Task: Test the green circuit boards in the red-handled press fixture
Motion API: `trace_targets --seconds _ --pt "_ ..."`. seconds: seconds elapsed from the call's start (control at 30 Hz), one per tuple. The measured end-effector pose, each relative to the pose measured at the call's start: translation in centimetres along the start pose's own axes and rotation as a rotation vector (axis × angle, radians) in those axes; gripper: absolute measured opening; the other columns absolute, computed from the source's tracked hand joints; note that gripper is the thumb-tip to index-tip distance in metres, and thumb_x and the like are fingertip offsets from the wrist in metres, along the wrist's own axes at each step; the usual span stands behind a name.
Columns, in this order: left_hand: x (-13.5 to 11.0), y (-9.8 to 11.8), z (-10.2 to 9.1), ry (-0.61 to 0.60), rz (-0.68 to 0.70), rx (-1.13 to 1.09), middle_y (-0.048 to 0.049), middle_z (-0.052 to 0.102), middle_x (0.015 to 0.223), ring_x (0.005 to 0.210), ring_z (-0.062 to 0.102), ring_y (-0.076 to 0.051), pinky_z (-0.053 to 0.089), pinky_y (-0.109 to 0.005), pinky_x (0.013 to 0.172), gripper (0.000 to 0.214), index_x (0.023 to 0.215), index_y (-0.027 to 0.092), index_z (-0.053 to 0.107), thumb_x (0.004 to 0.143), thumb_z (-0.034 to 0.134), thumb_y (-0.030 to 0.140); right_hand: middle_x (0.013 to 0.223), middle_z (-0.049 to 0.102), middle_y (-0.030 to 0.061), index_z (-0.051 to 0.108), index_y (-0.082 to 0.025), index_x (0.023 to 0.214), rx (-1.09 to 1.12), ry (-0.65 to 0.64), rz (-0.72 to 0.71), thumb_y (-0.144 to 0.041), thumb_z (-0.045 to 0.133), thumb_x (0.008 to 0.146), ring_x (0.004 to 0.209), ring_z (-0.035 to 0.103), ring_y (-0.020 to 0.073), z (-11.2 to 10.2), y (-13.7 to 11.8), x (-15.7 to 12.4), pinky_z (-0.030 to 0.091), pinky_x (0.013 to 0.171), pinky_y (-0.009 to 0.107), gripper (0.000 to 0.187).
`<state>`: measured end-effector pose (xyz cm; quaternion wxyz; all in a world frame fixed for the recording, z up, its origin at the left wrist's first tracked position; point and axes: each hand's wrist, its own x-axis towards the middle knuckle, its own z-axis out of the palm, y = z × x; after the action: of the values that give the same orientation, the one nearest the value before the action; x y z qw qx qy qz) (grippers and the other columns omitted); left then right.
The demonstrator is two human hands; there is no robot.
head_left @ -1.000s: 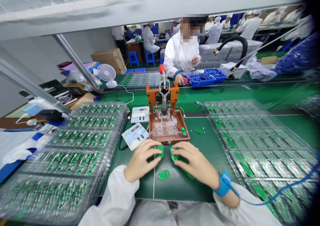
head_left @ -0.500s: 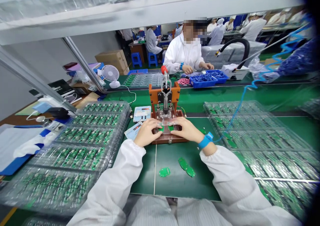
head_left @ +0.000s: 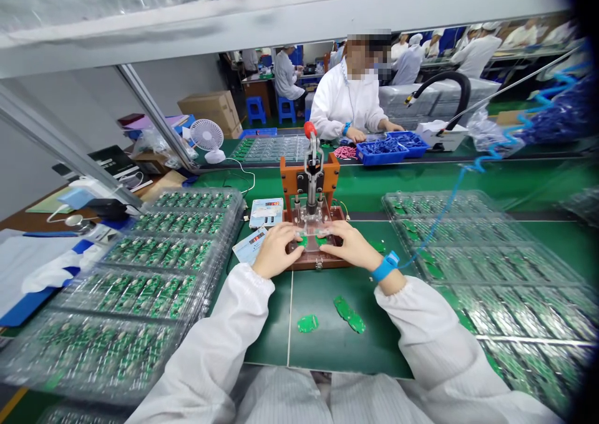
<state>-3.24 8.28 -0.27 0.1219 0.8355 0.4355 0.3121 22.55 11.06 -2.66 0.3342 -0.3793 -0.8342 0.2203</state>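
A toggle-clamp test fixture (head_left: 311, 180) with a red-tipped lever and an orange frame stands in front of me. At its base, my left hand (head_left: 277, 248) has thumb and fingertips around the edges of a green circuit board (head_left: 302, 241). Opposite it, my right hand (head_left: 349, 243), with a blue strap at the wrist, pinches a second green board (head_left: 321, 240). Both boards lie at the fixture's clear plate, partly covered by my fingers. Nearer to me on the green mat are a loose single board (head_left: 307, 323) and a joined pair of boards (head_left: 349, 315).
Stacked clear trays of boards (head_left: 154, 255) stand at left, more trays (head_left: 486, 249) at right. Two small display meters (head_left: 266, 213) sit left of the fixture. A blue coiled cord (head_left: 449, 205) runs to my right wrist. Across the bench a co-worker (head_left: 349, 99) handles things beside blue bins (head_left: 381, 151).
My hands keep almost the same place and grip at the fixture. The view has shifted slightly. Across the bench, the co-worker's hands have moved a little.
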Motion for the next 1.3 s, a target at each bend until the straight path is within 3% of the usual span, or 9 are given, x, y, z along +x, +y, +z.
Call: trace_targets --seconds 0.3,0.47,0.63,0.73,0.87,0.93,1.0,1.1,1.3 --pt "-3.6 1.6 2.4 0.156 -0.041 0.107 -0.0141 0.06 0.143 0.144 0.043 -0.033 0.042 -0.055 0.114 0.031 0.127 0.018 0.063 0.098 0.061 0.028 0.12 0.074 0.0093 0.074 -0.024 0.112 -0.006 0.073 -0.025 -0.04 0.067 0.096 0.131 0.056 0.0312 0.2 -1.7 -1.4 0.045 0.114 0.056 0.024" --pt "-5.9 3.7 3.6 0.206 0.138 0.131 -0.0145 0.057 0.147 0.145 0.044 -0.029 0.039 -0.053 0.118 0.037 0.136 0.018 0.054 0.1 0.057 0.023 0.126 0.071 0.008 0.075 -0.026 0.107 0.036 0.218 -0.012 -0.037 0.062 0.098 0.124 0.062 0.0277 0.1 -1.6 -1.5 0.05 0.109 0.05 0.02" --pt "-6.9 4.6 4.6 0.029 0.269 0.141 -0.0152 0.055 0.15 0.147 0.043 -0.029 0.04 -0.052 0.12 0.043 0.142 0.014 0.052 0.099 0.055 0.022 0.118 0.071 0.0114 0.066 -0.021 0.116 0.083 0.602 0.073 -0.029 0.049 0.1 0.112 0.067 0.0263 -4.3 -1.1 2.8 0.056 0.097 0.048 0.025" --pt "-6.9 4.3 4.8 -0.001 0.261 0.137 -0.0154 0.055 0.15 0.145 0.045 -0.029 0.041 -0.053 0.12 0.042 0.141 0.014 0.053 0.1 0.054 0.023 0.132 0.066 0.0093 0.061 -0.023 0.127 0.109 0.678 0.016 -0.031 0.054 0.098 0.124 0.062 0.025 -8.0 -2.5 8.0 0.054 0.102 0.044 0.031" --pt "-6.9 4.0 4.8 0.01 0.263 0.129 -0.0146 0.056 0.149 0.144 0.047 -0.028 0.042 -0.052 0.118 0.036 0.134 0.015 0.058 0.099 0.055 0.021 0.126 0.071 0.0094 0.061 -0.021 0.129 0.166 0.476 0.0 -0.048 0.058 0.1 0.125 0.063 0.0263 -11.2 -5.3 15.6 0.045 0.114 0.048 0.04" --pt "-6.8 4.0 4.8 0.021 0.267 0.126 -0.0139 0.057 0.149 0.143 0.048 -0.028 0.042 -0.051 0.118 0.031 0.129 0.015 0.062 0.099 0.055 0.019 0.105 0.076 0.011 0.068 -0.015 0.112 0.321 0.273 0.134 -0.06 0.05 0.101 0.106 0.071 0.0252 -11.8 -6.5 18.6 0.054 0.102 0.046 0.05" --pt "-6.8 4.0 4.8 0.029 0.27 0.122 -0.0136 0.056 0.149 0.143 0.047 -0.028 0.042 -0.05 0.118 0.027 0.124 0.016 0.064 0.099 0.055 0.018 0.092 0.076 0.0091 0.071 -0.014 0.103 0.477 0.185 0.166 -0.066 0.048 0.101 0.092 0.073 0.021 -12.1 -7.7 20.1 0.06 0.087 0.038 0.057" --pt "-6.8 4.1 4.8 0.022 0.265 0.118 -0.0138 0.056 0.15 0.143 0.047 -0.028 0.042 -0.05 0.118 0.024 0.12 0.017 0.066 0.099 0.055 0.019 0.097 0.076 0.0033 0.069 -0.02 0.119 0.509 0.3 -0.067 -0.058 0.057 0.1 0.091 0.072 0.016 -12.3 -10.3 19.0 0.06 0.082 0.031 0.044" --pt "-6.8 4.1 4.8 0.027 0.268 0.105 -0.0131 0.055 0.15 0.143 0.048 -0.029 0.043 -0.051 0.116 0.022 0.117 0.017 0.067 0.098 0.056 0.018 0.123 0.074 0.0024 0.071 -0.025 0.125 0.079 0.599 -0.382 -0.022 0.057 0.103 0.117 0.068 0.0204 -10.2 -15.8 9.0 0.055 0.106 0.04 0.026"
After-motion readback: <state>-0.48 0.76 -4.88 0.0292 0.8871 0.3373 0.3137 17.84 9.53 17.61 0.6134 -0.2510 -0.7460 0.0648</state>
